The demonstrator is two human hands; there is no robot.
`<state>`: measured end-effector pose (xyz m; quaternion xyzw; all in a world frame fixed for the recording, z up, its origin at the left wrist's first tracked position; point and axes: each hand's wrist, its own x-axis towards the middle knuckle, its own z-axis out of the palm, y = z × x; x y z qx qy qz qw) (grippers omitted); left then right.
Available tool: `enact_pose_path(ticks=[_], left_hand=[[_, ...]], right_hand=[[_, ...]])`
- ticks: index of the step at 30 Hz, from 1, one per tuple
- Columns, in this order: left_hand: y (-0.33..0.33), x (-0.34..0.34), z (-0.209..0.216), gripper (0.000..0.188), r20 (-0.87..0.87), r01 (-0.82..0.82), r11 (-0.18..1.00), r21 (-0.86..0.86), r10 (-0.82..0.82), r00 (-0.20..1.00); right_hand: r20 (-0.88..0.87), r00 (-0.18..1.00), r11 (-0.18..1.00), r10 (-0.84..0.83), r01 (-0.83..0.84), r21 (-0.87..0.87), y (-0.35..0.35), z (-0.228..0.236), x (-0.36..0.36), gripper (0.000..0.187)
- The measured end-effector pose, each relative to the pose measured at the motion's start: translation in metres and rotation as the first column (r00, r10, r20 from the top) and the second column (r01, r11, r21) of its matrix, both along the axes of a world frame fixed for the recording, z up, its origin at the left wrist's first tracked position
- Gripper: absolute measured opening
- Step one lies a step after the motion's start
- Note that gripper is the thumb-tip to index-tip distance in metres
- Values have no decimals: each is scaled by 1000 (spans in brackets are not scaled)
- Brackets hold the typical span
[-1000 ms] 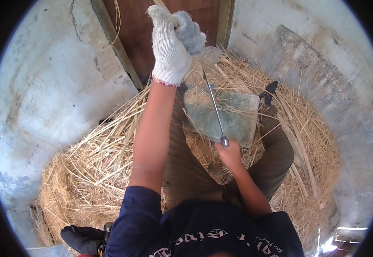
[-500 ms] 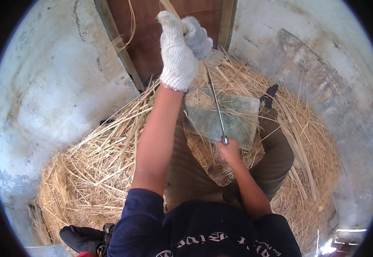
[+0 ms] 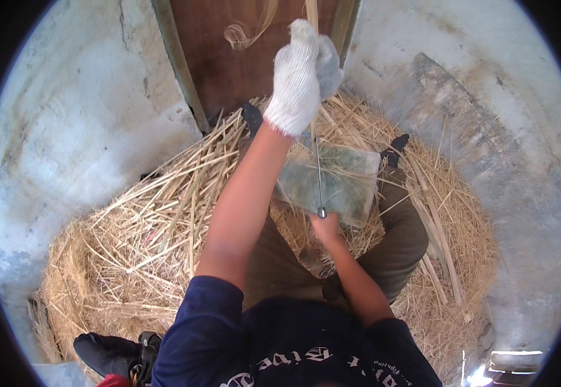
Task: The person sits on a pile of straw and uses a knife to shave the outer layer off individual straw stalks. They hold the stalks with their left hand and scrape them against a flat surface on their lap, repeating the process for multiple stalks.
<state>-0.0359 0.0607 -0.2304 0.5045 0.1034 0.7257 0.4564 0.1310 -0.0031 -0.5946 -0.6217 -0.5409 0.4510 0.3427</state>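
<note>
My left hand [image 3: 306,76], in a white knitted glove, is raised at the top middle with its fingers closed round a pale bamboo strip [image 3: 312,9]. The strip runs up out of the picture. Lower down, my bare right hand [image 3: 325,228] grips the handle end of a long, thin-looking knife [image 3: 319,177]. A metal collar shows at the fist, and the blade points away from me toward the glove. Its far end is hard to tell apart from a pale strip below my left hand. Beneath the blade lies a greenish flat sheet [image 3: 357,187] between my legs.
Cut bamboo strips [image 3: 177,200] and fine shavings [image 3: 113,290] heap around my legs. A thin curled shaving [image 3: 245,37] hangs before the brown door panel [image 3: 222,71]. Stained pale walls [image 3: 80,116] close in both sides. A black shoe [image 3: 106,353] shows at lower left.
My gloved left hand has shifted right in the picture with the strip. The knife stands more upright. The thin shaving at the top now hangs in a curl; the whole view has turned slightly.
</note>
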Motion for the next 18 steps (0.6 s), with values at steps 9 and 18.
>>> enact_pose_path(ticks=[9,18], left_hand=[[4,6,4,71,60,-70,997,-11,71,996],[-3,-16,-4,78,-1,-41,999,16,41,999]], right_hand=[[100,995,1000,-19,17,15,56,30,-28,34],[-169,972,965,-165,195,178,56,-10,-83,28]])
